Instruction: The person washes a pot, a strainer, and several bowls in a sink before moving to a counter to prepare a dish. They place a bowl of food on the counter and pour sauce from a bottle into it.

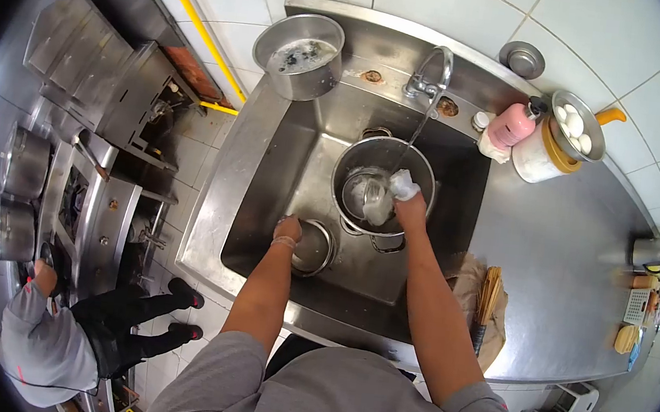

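Observation:
A large steel pot (342, 163) stands in the sink (286, 161), with water running into it from the faucet (441, 65). Over its right side, my right hand (410, 212) is closed around a white crumpled wad (404, 185), wet-looking and cloth-like. Whitish suds and shiny round metal show inside the pot just left of that hand. Lower left in the sink, my left hand (287, 229) grips the edge of a smaller round steel pot (316, 249), which lies tipped, its rim toward the right. The fingertips of this hand are partly hidden.
A steel basin (299, 82) of sudsy water stands at the sink's back left corner. Back right are a pink soap bottle (511, 128), a white tub (535, 153) and a pan of eggs (577, 131). Wooden skewers (487, 299) lie right. A person (59, 330) stands by the stove.

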Motion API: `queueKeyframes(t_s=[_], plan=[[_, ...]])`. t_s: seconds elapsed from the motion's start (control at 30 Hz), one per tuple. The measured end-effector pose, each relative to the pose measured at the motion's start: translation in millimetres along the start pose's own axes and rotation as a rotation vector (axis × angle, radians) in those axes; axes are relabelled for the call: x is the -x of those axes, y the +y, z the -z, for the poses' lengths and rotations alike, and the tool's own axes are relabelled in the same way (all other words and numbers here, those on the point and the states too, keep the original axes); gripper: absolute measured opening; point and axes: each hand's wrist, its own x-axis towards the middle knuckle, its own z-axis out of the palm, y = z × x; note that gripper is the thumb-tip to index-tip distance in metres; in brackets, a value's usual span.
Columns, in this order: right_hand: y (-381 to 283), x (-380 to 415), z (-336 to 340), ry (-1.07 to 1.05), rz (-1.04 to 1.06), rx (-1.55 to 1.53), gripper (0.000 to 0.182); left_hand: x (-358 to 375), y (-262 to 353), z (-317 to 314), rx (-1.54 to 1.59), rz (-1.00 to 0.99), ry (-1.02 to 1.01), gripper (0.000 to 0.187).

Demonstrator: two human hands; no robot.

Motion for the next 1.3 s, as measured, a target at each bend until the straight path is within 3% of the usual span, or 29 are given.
queueKeyframes(t_s=[0.07, 0.13, 0.23, 0.3, 0.33, 0.4, 0.5, 0.6, 0.73, 0.8, 0.83, 0.9, 0.93, 1.0, 1.03, 1.1, 1.13, 1.17, 1.23, 1.3], plan=[[3.1, 7.6, 7.4, -0.011, 0.057, -0.085, 0.043, 10.2, 14.5, 17.9, 0.004, 0.001, 0.052, 0.033], [-1.3, 20.5, 17.4, -0.001, -0.023, -0.270, 0.046, 10.7, 23.9, 22.5, 0.006, 0.004, 0.107, 0.032], [2.3, 37.1, 38.0, -0.097, -0.071, -0.450, 0.047, 14.3, 28.6, 25.4, -0.223, -0.186, 0.019, 0.024], [3.9, 51.3, 47.5, -0.179, -0.101, -0.535, 0.046, 31.8, 33.6, 52.2, -0.336, -0.603, -0.030, 0.020], [3.7, 59.1, 52.9, -0.178, -0.099, -0.539, 0.046, 38.2, 31.6, 56.8, -0.339, -0.603, -0.027, 0.020], [-2.7, 74.0, 67.9, -0.192, -0.097, -0.528, 0.042, 52.7, 26.3, 68.1, -0.375, -0.959, 0.138, 0.019], [-6.3, 93.1, 87.3, -0.277, -0.199, -0.590, 0.043, 85.7, 25.9, 99.7, -0.265, -0.927, 0.153, 0.023], [7.9, 99.0, 84.1, -0.334, -0.233, -0.626, 0.043, 88.9, 14.8, 103.6, -0.362, -0.900, 0.120, 0.030], [20.9, 102.8, 74.4, -0.396, -0.178, -0.530, 0.049, 91.7, 6.1, 94.5, -0.383, -0.864, 0.127, 0.036], [17.5, 107.2, 72.8, -0.366, -0.047, -0.615, 0.074, 100.5, 8.8, 97.4, -0.350, -0.836, 0.069, 0.045], [16.1, 109.1, 72.6, -0.367, -0.044, -0.616, 0.074, 105.4, 7.6, 99.4, -0.350, -0.834, 0.072, 0.045], [5.7, 112.6, 76.4, -0.374, 0.110, -0.658, 0.089, 115.8, 8.2, 108.4, -0.305, -1.060, 0.263, 0.053], [1.2, 113.7, 80.2, -0.370, 0.114, -0.660, 0.089, 118.7, 7.0, 115.7, -0.308, -1.063, 0.267, 0.053], [-11.4, 115.6, 90.8, -0.464, 0.071, -0.729, 0.091, 131.8, 15.7, 149.6, -0.028, -0.878, -0.008, 0.058], [-18.9, 113.6, 95.4, -0.453, 0.075, -0.732, 0.091, 125.8, 20.0, 153.5, -0.034, -0.888, -0.005, 0.058], [-38.2, 104.0, 103.2, -0.296, 0.386, -0.569, 0.090, 119.3, 30.4, 157.8, 0.567, -0.787, 0.290, 0.058], [-46.8, 94.1, 102.9, -0.249, 0.441, -0.501, 0.085, 112.8, 50.1, 157.0, 1.020, -0.553, 0.135, 0.051], [-61.4, 81.6, 102.1, -0.236, 0.490, -0.457, 0.080, 103.2, 68.6, 152.5, 1.026, -0.556, 0.135, 0.051], [-115.5, 69.4, 109.5, -0.155, 0.524, -0.291, 0.063, 76.9, 106.4, 142.8, 1.606, -0.577, 0.049, 0.041], [-141.0, 41.2, 92.8, 0.014, 0.616, -0.041, 0.053, 97.8, 175.2, 169.8, 1.770, -0.233, 0.064, 0.047]])
